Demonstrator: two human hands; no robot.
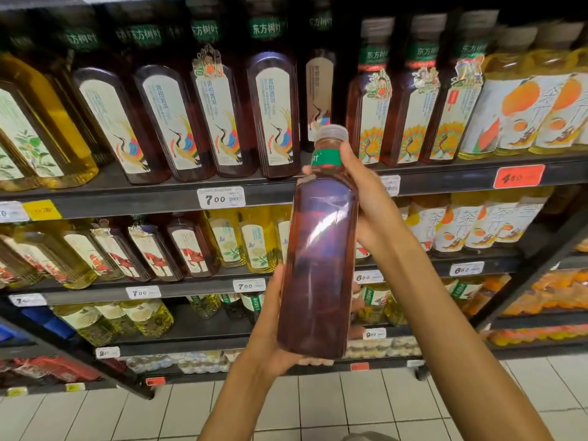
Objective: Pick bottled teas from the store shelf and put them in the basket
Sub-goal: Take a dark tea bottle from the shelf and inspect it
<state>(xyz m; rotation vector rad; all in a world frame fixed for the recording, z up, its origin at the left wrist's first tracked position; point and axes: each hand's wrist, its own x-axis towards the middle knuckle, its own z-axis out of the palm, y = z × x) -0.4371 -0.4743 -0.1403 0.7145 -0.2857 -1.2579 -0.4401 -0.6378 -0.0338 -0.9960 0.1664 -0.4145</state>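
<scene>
shelf unit (445,179): dark, several tiers | top tier: brown tea bottles (273,113) stood in a row, yellow bottles (47,128) at far left, orange-label bottles (521,113) at right | edges: price tags (221,197) clipped | floor (350,405): white tiles

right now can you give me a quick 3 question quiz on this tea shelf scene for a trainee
1. True or false: the dark tea bottle is held in both hands.
2. Which hand grips the bottle's neck? A) left hand B) right hand
3. Fill in: the white price tag just left of the bottle's shoulder reads ____.

Key: 1 true; 2 B; 3 700. The left hand supports the base. No basket is in view.
</scene>
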